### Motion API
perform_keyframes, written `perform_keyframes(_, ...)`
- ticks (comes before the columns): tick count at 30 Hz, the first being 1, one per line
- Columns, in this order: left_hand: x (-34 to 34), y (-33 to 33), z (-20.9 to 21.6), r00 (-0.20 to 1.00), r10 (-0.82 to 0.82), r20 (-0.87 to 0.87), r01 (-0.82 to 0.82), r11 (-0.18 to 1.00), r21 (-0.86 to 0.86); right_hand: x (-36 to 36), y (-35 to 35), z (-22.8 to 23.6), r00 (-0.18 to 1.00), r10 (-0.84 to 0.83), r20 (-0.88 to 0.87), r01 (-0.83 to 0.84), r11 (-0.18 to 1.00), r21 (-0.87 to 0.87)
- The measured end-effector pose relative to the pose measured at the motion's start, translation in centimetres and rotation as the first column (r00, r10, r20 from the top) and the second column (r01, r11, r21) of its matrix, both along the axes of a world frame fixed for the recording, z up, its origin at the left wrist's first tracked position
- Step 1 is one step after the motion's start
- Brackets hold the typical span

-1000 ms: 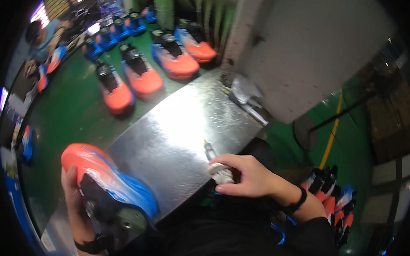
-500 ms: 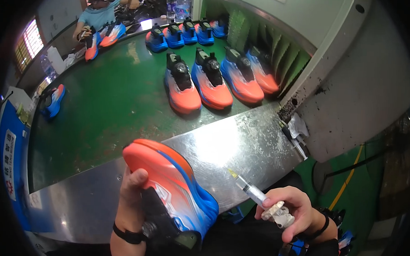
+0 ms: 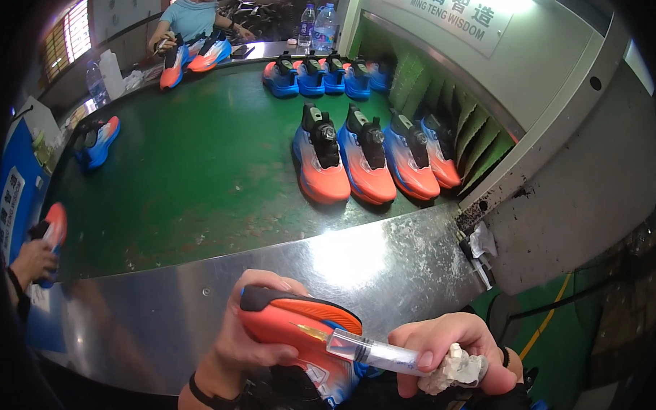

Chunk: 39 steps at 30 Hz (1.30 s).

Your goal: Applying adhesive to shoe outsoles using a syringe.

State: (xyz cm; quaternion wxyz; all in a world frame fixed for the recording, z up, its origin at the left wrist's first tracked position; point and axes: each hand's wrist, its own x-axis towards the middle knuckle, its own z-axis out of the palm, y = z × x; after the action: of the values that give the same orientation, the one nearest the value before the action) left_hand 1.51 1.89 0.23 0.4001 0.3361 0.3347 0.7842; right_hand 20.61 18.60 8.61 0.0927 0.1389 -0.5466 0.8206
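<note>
In my left hand [image 3: 229, 339] is a coral, white and blue sneaker [image 3: 284, 324], gripped around its toe, with the orange and black sole turned up and away from me. My right hand [image 3: 450, 336] is closed on a clear syringe [image 3: 377, 353] that points left. Its yellowish needle tip [image 3: 308, 331] overlaps the side of the sneaker near the sole edge; whether it touches cannot be told. A lumpy off-white wad [image 3: 454, 372] surrounds the plunger end, between my right fingers and thumb.
Ahead, a green conveyor belt [image 3: 199, 171] carries several matching sneakers [image 3: 369, 163], beyond a metal ledge [image 3: 268, 264]. Another person's hand [image 3: 35, 262] holds a shoe at far left. A person [image 3: 193, 19] handles shoes at the back. A machine wall [image 3: 581, 192] stands right.
The syringe has moved left to the sneaker. My left hand has turned and lowered the sneaker. Another person's hand with a shoe has appeared at far left. The view has shifted.
</note>
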Motion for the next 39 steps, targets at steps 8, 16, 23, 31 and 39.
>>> perform_keyframes(8, 0.2, 0.1, -0.2, 0.993, -0.017, -0.114, 0.027, 0.996, 0.086, -0.6, -0.5, 0.3, 0.998, 0.021, 0.061, -0.022, 1.0, 0.016)
perform_keyframes(16, 0.5, 0.2, -0.1, 0.996, -0.003, -0.089, 0.009, 0.998, 0.066, -0.2, -0.6, 0.8, 0.983, -0.037, 0.178, 0.034, 0.999, 0.016)
perform_keyframes(23, 0.7, 0.2, 0.2, 0.994, 0.102, -0.043, -0.103, 0.994, -0.027, 0.4, 0.1, 0.0, 0.986, 0.06, 0.155, -0.043, 0.993, -0.114)
perform_keyframes(31, 0.6, 0.5, 0.8, 0.991, 0.133, -0.007, -0.133, 0.986, -0.105, 2.0, 0.6, -1.1, 0.978, 0.011, 0.21, 0.007, 0.996, -0.086)
perform_keyframes(39, 0.2, 0.8, 0.7, 0.99, 0.104, 0.098, -0.086, 0.981, -0.176, 3.2, 0.9, -2.9, 0.973, 0.014, 0.229, 0.02, 0.989, -0.146)
